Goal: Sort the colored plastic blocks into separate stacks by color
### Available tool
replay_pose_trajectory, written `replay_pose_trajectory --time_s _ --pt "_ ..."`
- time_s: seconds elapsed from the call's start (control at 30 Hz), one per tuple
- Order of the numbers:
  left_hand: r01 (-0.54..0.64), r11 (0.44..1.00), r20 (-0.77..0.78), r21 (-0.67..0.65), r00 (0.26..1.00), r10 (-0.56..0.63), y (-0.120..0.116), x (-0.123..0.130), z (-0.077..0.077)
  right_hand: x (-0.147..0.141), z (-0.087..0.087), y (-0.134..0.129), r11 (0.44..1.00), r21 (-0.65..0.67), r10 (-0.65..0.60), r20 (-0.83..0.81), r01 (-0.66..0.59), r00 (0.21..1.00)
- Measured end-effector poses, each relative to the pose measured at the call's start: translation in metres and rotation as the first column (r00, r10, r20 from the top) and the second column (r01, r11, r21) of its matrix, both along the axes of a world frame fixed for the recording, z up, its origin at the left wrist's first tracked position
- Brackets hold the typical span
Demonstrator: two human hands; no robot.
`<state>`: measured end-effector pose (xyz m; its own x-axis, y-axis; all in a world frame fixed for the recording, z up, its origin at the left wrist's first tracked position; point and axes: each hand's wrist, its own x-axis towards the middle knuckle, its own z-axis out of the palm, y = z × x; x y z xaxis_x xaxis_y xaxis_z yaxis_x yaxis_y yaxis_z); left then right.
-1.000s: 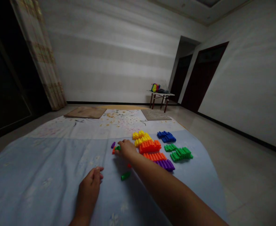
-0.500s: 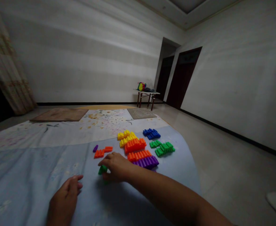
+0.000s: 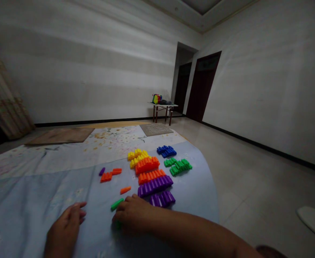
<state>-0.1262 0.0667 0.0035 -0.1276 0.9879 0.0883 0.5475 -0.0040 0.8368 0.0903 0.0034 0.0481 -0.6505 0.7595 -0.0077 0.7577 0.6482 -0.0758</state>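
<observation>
My right hand (image 3: 133,215) reaches across the tablecloth, its fingers curled down over a green plastic piece (image 3: 118,224) that is mostly hidden beneath them. Just beyond its fingertips lies a green tube-like piece (image 3: 117,204). Farther out is a single orange piece (image 3: 125,190). To the hand's right are purple rows (image 3: 155,186) and a smaller purple group (image 3: 162,199). My left hand (image 3: 66,227) rests at the lower left, fingers loosely extended and holding nothing.
Behind are orange rows (image 3: 147,165), yellow rows (image 3: 138,157), a blue group (image 3: 166,151) and a green group (image 3: 180,166). A few orange pieces (image 3: 106,177) and a purple one (image 3: 102,171) lie left. Mats (image 3: 62,136) lie at the table's far side.
My right hand has come down nearer to me. A green piece and an orange piece now show beyond it, and more purple pieces are uncovered. The view has shifted slightly.
</observation>
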Motion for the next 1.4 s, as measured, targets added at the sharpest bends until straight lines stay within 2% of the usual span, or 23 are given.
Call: replay_pose_trajectory --time_s 0.17,0.33,0.5,0.67,0.83,0.97,1.2,1.3,1.4 --pt "0.011 0.999 0.031 0.052 0.999 -0.013 -0.004 0.002 0.000 0.007 0.002 -0.007 0.998 -0.062 -0.023 -0.112 0.016 0.993" --pt "0.013 0.998 0.037 0.067 0.999 -0.015 -0.004 0.003 -0.003 0.006 0.008 0.011 0.993 -0.036 -0.117 -0.215 0.112 0.969" --pt "0.013 0.999 0.005 0.034 1.000 -0.013 -0.005 0.004 0.003 -0.013 0.002 0.037 0.984 0.018 -0.177 -0.089 0.180 0.980" --pt "0.022 0.999 0.010 0.029 1.000 -0.022 -0.001 0.000 0.001 -0.025 0.003 0.041 0.968 -0.018 -0.249 0.027 0.249 0.968" --pt "0.023 1.000 0.005 0.020 1.000 -0.024 0.005 -0.005 -0.006 -0.021 0.003 0.040 0.981 0.022 -0.195 0.042 0.194 0.980" --pt "0.013 1.000 -0.004 0.015 1.000 -0.013 0.004 -0.004 -0.004 -0.018 -0.002 0.042 0.966 0.075 -0.248 0.021 0.246 0.968" --pt "0.017 1.000 0.013 0.012 1.000 -0.017 0.006 -0.004 -0.005 -0.021 0.006 0.041 0.955 -0.022 -0.295 0.042 0.296 0.955" --pt "0.013 1.000 0.003 -0.009 1.000 -0.013 0.007 -0.006 -0.007 -0.009 0.016 0.036 0.969 -0.031 -0.245 -0.066 0.244 0.967" --pt "0.006 1.000 -0.012 -0.029 1.000 -0.007 0.007 -0.006 -0.007 0.024 0.032 0.026 0.974 0.022 -0.211 -0.277 0.226 0.937"
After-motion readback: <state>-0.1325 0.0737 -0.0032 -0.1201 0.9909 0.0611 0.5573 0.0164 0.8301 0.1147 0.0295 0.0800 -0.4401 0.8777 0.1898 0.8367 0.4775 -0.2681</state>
